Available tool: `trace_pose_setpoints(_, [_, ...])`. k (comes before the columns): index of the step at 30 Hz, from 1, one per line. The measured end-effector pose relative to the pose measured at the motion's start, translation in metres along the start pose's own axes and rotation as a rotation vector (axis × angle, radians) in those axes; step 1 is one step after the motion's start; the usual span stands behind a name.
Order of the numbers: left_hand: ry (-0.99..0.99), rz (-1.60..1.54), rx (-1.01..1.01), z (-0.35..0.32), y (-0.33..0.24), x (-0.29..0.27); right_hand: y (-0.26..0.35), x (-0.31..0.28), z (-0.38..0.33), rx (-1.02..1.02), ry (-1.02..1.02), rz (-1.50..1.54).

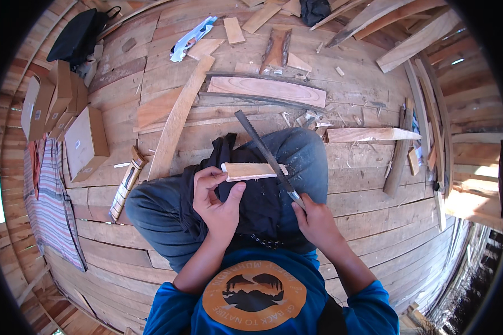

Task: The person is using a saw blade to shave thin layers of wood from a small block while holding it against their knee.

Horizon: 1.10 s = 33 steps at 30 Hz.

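Note:
My left hand (215, 201) grips the left end of a short, pale strip of wood (248, 171) above my lap, fingertips at its end and thumb along the near side. In my right hand (317, 219) is a long dark blade tool (265, 149) with a notched edge towards its tip and a shiny metal collar by the grip. The handle itself is mostly hidden in my fist. The blade slants up and left, crossing the strip near its right end; whether it touches the wood I cannot tell. A dark cloth (257, 204) lies over my lap beneath the strip.
Planks (268, 91) and a long curved board (179, 117) lie ahead on the wooden floor, among shavings and offcuts. Cardboard boxes (86, 142), a striped cloth (50, 201) and a wrapped bundle (127, 187) are at the left. Boards (425, 117) lean at the right.

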<state>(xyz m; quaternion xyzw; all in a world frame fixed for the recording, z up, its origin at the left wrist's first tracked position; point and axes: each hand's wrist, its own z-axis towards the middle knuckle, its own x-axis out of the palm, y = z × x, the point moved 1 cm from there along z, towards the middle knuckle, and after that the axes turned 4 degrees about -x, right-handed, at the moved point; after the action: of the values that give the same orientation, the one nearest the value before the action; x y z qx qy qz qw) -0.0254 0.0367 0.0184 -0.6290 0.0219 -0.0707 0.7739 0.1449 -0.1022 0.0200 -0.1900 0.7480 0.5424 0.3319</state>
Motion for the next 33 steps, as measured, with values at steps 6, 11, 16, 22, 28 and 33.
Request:
trace_pose_setpoints(6, [0.027,-0.003,0.037,-0.001,0.001,-0.002,0.015,-0.009,-0.001,-0.006,-0.016,0.002])
trace_pose_setpoints(11, [0.139,0.07,0.163,-0.004,-0.006,-0.002,0.043,-0.024,0.004,-0.049,-0.044,-0.015])
trace_pose_setpoints(16, [0.254,0.238,0.318,-0.007,-0.012,-0.004,0.045,-0.015,0.004,-0.058,-0.019,-0.055])
trace_pose_setpoints(22, [0.211,0.157,0.297,-0.015,-0.005,-0.003,0.005,-0.001,0.003,0.031,-0.03,-0.124])
trace_pose_setpoints(28, [0.244,0.218,0.382,-0.016,-0.012,0.003,0.039,-0.015,-0.005,-0.009,-0.012,-0.058])
trace_pose_setpoints(33, [0.231,0.249,0.411,-0.018,-0.013,0.001,-0.011,0.003,0.008,0.047,-0.064,-0.166])
